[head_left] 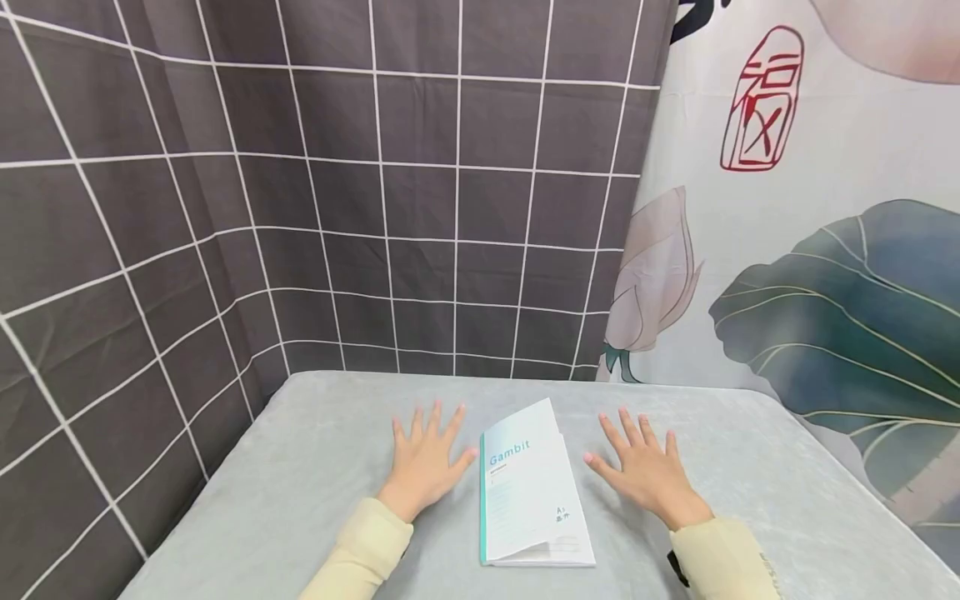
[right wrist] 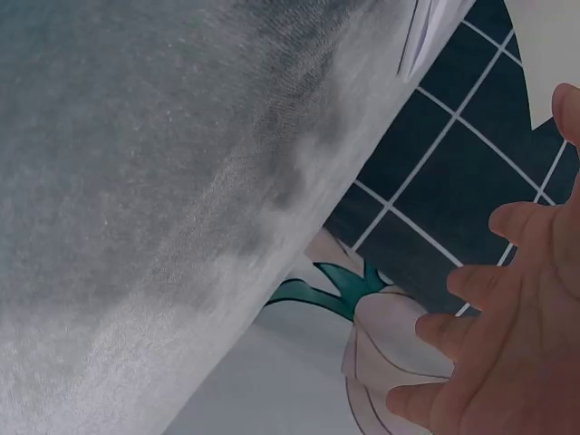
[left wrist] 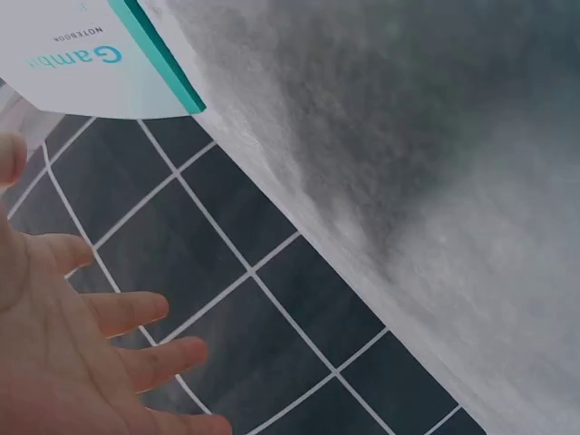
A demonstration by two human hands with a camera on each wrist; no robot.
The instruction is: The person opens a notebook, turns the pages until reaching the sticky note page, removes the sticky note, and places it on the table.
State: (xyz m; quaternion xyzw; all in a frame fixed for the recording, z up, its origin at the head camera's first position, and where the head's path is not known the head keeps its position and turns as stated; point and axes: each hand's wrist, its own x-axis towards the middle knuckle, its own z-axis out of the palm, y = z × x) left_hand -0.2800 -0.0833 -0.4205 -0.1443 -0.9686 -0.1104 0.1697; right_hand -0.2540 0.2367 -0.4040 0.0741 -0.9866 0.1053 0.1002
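A notebook (head_left: 525, 492) with a white cover, teal spine and the word "Gambit" lies between the two hands, its cover lifted askew over the pages. To its left, my left hand (head_left: 425, 460) is spread with straight fingers, thumb near the spine and holding nothing. My right hand (head_left: 643, 468) is spread likewise on the other side, a wider gap from the pages. In the left wrist view the notebook's spine (left wrist: 163, 59) shows above the left hand (left wrist: 82, 344). The right wrist view shows the right hand (right wrist: 517, 335) with page edges (right wrist: 430, 36) at the top.
The notebook lies on a grey table (head_left: 300, 500) with rounded far corners. Behind it hangs a dark curtain (head_left: 420, 200) with a white grid. At the right is a white curtain (head_left: 690, 308) printed with a lotus, a large leaf and red characters.
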